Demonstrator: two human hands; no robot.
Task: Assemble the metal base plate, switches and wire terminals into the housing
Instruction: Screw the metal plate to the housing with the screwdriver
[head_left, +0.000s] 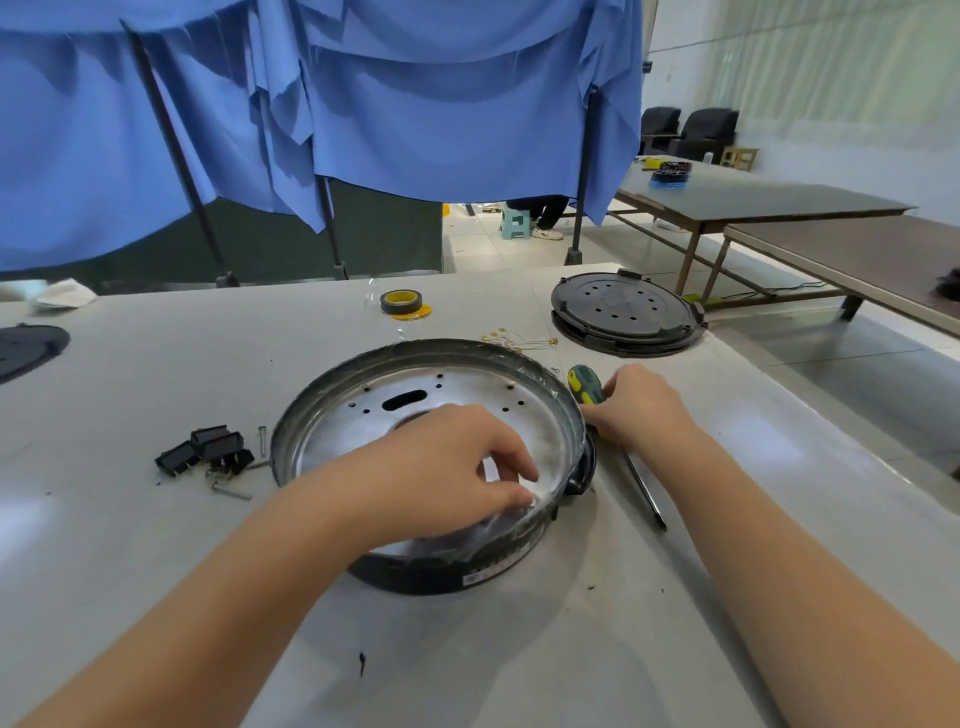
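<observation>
While both bare forearms reach in from the near edge of the white table (519, 649), the left hand (441, 467) lies palm-down over the near right part of the round housing (415, 457), its fingers curled so that the tips press a crumpled clear film (511, 512) against the inner rim at about four o'clock. The right hand (641, 410) sits just outside the rim at three o'clock, knuckles up, fingers bent toward the housing wall; whether they actually pinch the rim cannot be told. Just beside that hand lies a screwdriver (587, 387), its green-and-yellow handle at the hand's ten o'clock and its dark shaft running back toward the viewer along the wrist.

The housing is a shallow dark ring with film-wrapped edges, and inside it sits the metal base plate (415, 395), shiny, with an oblong slot and small holes. At the housing's nine o'clock, on the table, lie the black switches (205, 449) in a small cluster with a few loose screws (231, 491) beside them.

Farther out, at one o'clock, the wire terminals (514, 340) lie close to the far rim. Beyond them at twelve o'clock stands a roll of tape (402, 302), and at two o'clock rests a round black lid (623, 314) dotted with holes.
</observation>
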